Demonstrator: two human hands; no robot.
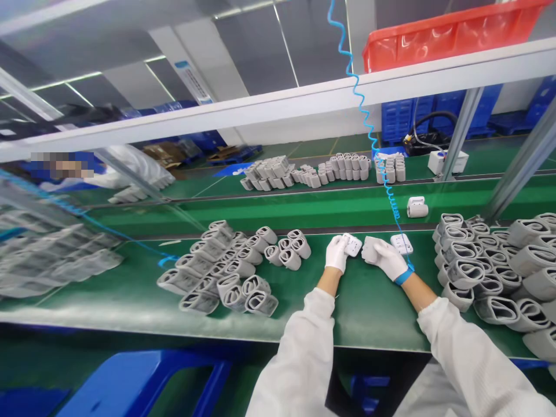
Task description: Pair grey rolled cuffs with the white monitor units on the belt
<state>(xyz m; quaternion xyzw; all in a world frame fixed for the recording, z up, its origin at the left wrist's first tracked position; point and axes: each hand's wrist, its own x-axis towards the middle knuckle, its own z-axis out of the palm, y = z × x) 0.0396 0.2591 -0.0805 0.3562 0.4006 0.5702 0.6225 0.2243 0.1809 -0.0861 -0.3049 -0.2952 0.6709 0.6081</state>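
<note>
My left hand (pixel 336 253), in a white glove, is closed around a small white plastic block (pixel 351 244) held just above the green bench mat (pixel 130 289). My right hand (pixel 388 259), also gloved and wearing a blue wrist strap (pixel 404 276), grips a grey sleeve-like shell (pixel 370 249) right beside it. The two parts almost touch. Another white block (pixel 401 244) lies on the mat just behind my right hand. Both my arms are in white sleeves.
Heaps of grey shells lie left of my hands (pixel 230 266) and at the right edge (pixel 490 266). More sit on the far conveyor (pixel 304 171). A coiled blue cord (pixel 365 116) hangs down to my wrist. A red crate (pixel 452 32) sits on the overhead shelf. Another person works at far left.
</note>
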